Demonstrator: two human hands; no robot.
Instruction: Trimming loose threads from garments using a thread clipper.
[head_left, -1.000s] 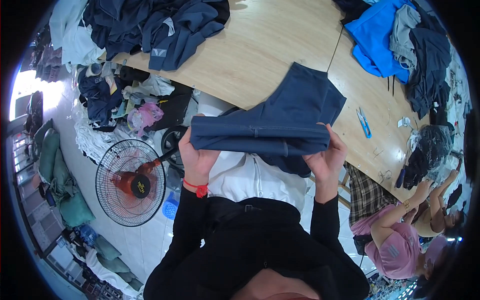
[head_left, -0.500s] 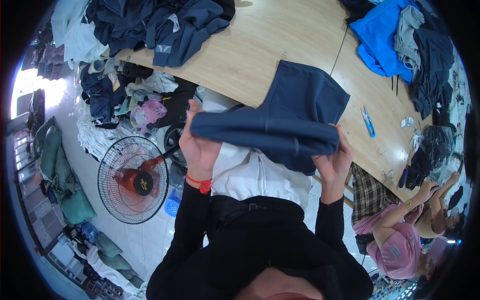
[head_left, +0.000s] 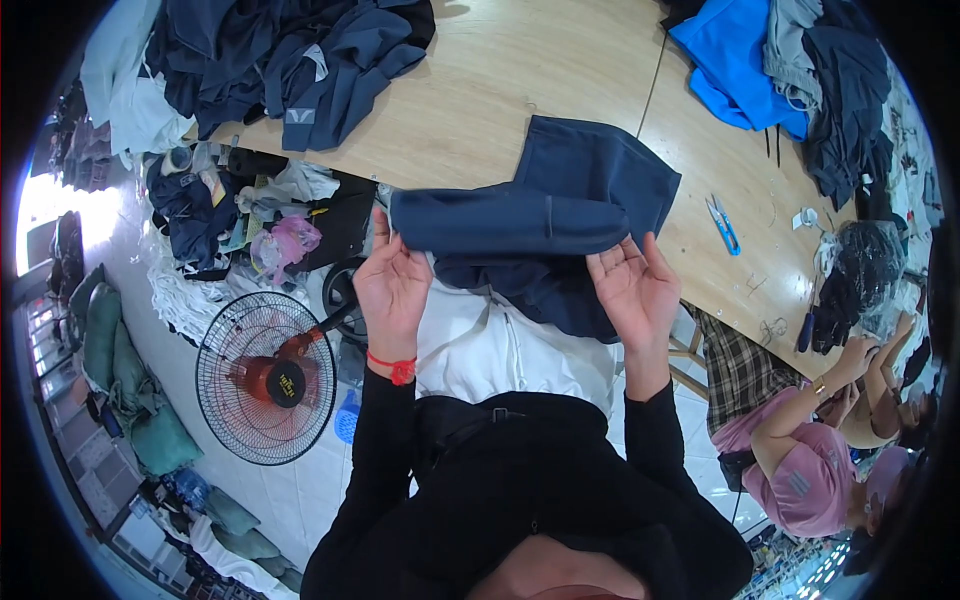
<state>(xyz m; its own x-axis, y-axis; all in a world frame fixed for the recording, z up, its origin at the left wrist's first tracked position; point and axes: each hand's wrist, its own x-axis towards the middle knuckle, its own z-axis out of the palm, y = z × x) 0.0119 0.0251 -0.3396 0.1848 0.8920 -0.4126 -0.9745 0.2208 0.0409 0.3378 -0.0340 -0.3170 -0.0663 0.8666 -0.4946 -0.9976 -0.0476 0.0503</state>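
A dark blue cloth [head_left: 560, 225] lies folded at the near edge of the wooden surface [head_left: 480, 90], with part of it hanging over the edge toward the person. The left hand [head_left: 392, 280] is at the cloth's 8 o'clock side. Its fingers pinch the left end of the folded roll. The right hand [head_left: 632, 288] is at the cloth's 4 o'clock side. It is open, palm up, with fingers spread, and the fingertips touch the right end of the roll. A red band [head_left: 396, 368] sits on the left wrist.

At 2 o'clock from the cloth, small blue scissors [head_left: 722, 222] lie on the surface. A bright blue cloth [head_left: 735, 60] lies farther off at 1 o'clock. A pile of dark clothes [head_left: 290, 50] sits at 11 o'clock. A fan [head_left: 265, 378] stands on the floor at 8 o'clock. Another person in a pink top [head_left: 800, 470] sits at 4 o'clock.
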